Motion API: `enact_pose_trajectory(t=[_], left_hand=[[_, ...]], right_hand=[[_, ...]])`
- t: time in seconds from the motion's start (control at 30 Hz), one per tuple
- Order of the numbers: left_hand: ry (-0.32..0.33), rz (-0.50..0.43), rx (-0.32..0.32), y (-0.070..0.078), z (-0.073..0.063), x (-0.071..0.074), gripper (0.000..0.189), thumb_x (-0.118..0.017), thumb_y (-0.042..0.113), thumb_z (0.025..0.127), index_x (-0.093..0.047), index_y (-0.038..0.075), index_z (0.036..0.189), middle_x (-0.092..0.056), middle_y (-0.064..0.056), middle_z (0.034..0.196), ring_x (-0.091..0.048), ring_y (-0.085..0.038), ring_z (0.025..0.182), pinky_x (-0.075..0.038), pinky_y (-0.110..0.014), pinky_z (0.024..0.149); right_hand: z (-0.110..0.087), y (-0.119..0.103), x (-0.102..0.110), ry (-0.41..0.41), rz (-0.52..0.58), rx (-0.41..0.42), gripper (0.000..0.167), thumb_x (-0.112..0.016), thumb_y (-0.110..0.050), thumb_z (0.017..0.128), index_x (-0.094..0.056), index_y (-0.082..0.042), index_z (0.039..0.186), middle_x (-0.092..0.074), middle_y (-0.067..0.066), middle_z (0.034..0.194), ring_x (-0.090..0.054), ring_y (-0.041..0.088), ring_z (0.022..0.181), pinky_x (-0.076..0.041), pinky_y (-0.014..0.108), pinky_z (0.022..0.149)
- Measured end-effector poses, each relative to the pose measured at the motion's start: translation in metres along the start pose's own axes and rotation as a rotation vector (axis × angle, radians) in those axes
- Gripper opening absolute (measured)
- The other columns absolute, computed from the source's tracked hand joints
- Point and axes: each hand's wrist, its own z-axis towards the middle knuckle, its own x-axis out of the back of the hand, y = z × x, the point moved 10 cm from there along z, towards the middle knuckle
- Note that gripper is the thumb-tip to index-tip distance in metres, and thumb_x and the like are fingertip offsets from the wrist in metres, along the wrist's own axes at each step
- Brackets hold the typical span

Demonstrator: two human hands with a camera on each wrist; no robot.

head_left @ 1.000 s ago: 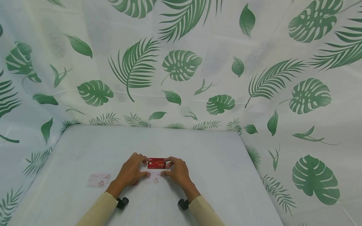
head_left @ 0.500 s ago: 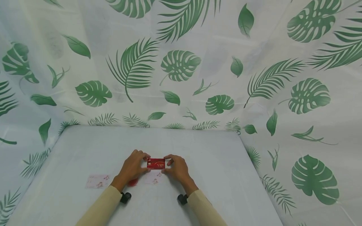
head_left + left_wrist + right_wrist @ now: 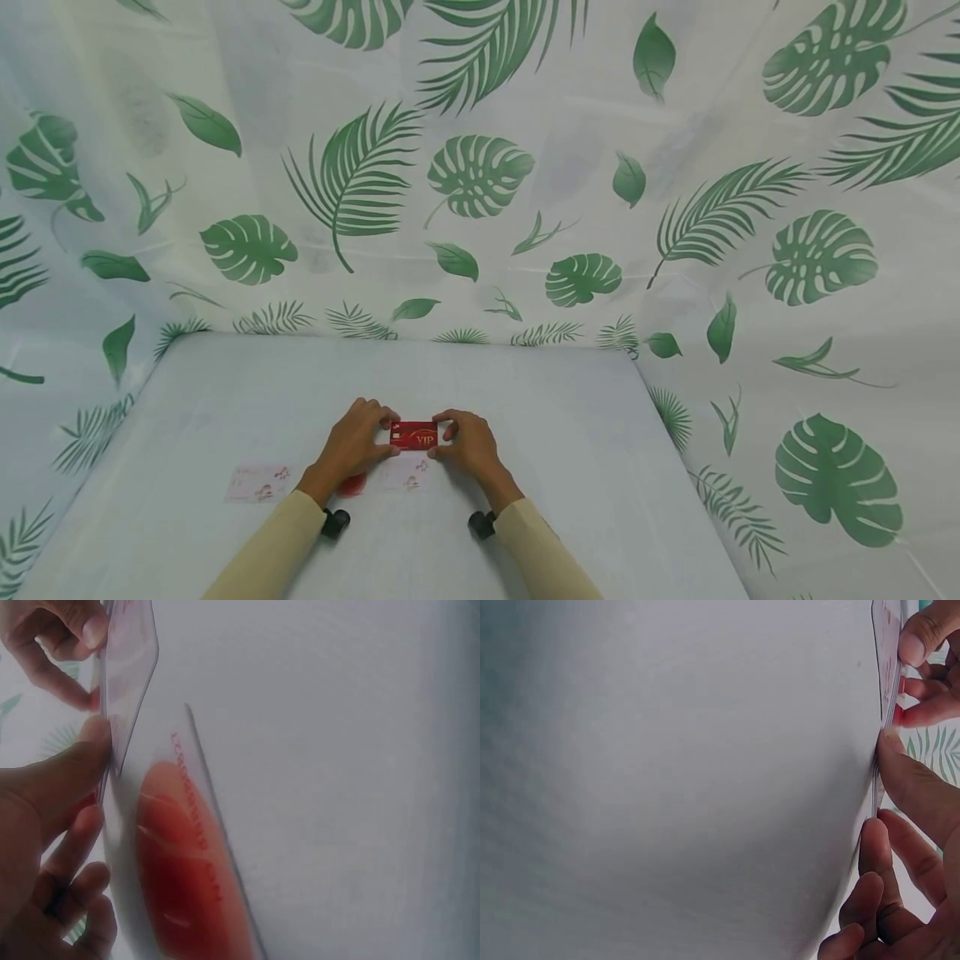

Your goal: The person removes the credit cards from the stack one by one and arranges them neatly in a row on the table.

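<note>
A red card (image 3: 414, 436) printed "VIP" in gold is between both hands, its face toward the head camera. My left hand (image 3: 354, 442) pinches its left end, thumb at the lower corner and fingers at the upper one. At the right end my right hand (image 3: 470, 448) does the same. In the right wrist view, thin layered edges (image 3: 875, 787) show between thumb and fingertips. A clear card (image 3: 405, 473) with pink print lies just below the red one. Partly behind the left wrist is a clear card with a red oval (image 3: 191, 862) and printed number.
Another clear card with pink print (image 3: 259, 483) lies on the white table (image 3: 585, 450) left of the left forearm. A white sheet with green leaves (image 3: 480, 275) hangs along the back and sides. Black wrist cameras (image 3: 335, 523) sit at both cuffs.
Both thumbs have come up to the red card's lower corners, and the card has moved slightly left in view. The left wrist has shifted, showing more of the red oval.
</note>
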Motion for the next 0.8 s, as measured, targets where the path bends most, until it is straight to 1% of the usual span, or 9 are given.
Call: enact_pose_trajectory(t=[0.1,0.2,0.33,0.47,0.53,0.67,0.8], left_hand=[[-0.002,-0.010,0.002,0.000,0.000,0.000,0.053,-0.097,0.031,0.078,-0.074,0.017,0.124,-0.064,0.002,0.102,-0.051,-0.018,0.103,-0.054,-0.040,0.095],[-0.002,-0.018,0.001,0.000,0.000,0.001,0.052,-0.097,0.030,0.078,-0.074,0.016,0.123,-0.064,0.002,0.101,-0.051,-0.017,0.103,-0.054,-0.040,0.095],[-0.003,-0.005,-0.001,-0.001,0.001,0.001,0.052,-0.097,0.030,0.078,-0.074,0.017,0.123,-0.063,0.003,0.100,-0.051,-0.017,0.102,-0.054,-0.039,0.094],[-0.004,0.001,-0.002,-0.001,0.002,0.001,0.052,-0.096,0.031,0.079,-0.073,0.018,0.123,-0.063,0.002,0.101,-0.050,-0.017,0.102,-0.054,-0.038,0.093],[0.002,-0.002,-0.007,0.000,0.003,0.002,0.052,-0.096,0.031,0.078,-0.073,0.018,0.123,-0.063,0.002,0.101,-0.050,-0.017,0.102,-0.053,-0.038,0.092],[0.010,-0.013,-0.015,0.002,0.005,0.004,0.053,-0.097,0.031,0.078,-0.073,0.017,0.123,-0.064,0.001,0.103,-0.050,-0.018,0.102,-0.052,-0.038,0.091],[0.009,-0.018,-0.003,0.002,0.005,0.005,0.055,-0.097,0.030,0.076,-0.073,0.017,0.124,-0.065,0.001,0.104,-0.050,-0.019,0.103,-0.053,-0.039,0.092]], right_hand=[[0.001,0.000,0.000,0.000,0.007,0.007,0.049,-0.095,-0.020,0.080,-0.076,-0.022,0.125,-0.065,-0.004,0.084,-0.054,0.016,0.086,-0.045,0.039,0.083],[0.001,-0.001,0.001,0.005,0.018,0.016,0.048,-0.095,-0.019,0.080,-0.076,-0.022,0.124,-0.066,-0.003,0.086,-0.055,0.016,0.088,-0.045,0.041,0.086],[0.000,-0.003,0.003,0.019,0.029,0.037,0.048,-0.095,-0.018,0.080,-0.075,-0.021,0.123,-0.069,-0.002,0.089,-0.056,0.017,0.093,-0.046,0.045,0.092],[0.000,-0.005,0.004,0.029,0.031,0.054,0.048,-0.094,-0.018,0.080,-0.075,-0.020,0.124,-0.071,-0.002,0.090,-0.057,0.018,0.096,-0.048,0.046,0.095],[-0.001,-0.006,0.006,0.036,0.031,0.064,0.047,-0.094,-0.018,0.081,-0.075,-0.020,0.124,-0.072,-0.002,0.091,-0.058,0.017,0.094,-0.048,0.045,0.094],[-0.003,-0.009,0.010,0.047,0.037,0.089,0.048,-0.094,-0.017,0.081,-0.075,-0.017,0.125,-0.074,-0.001,0.091,-0.056,0.016,0.087,-0.047,0.040,0.085],[-0.003,-0.010,0.012,0.055,0.039,0.104,0.047,-0.093,-0.016,0.081,-0.075,-0.017,0.125,-0.075,-0.001,0.089,-0.054,0.014,0.084,-0.044,0.035,0.081]])
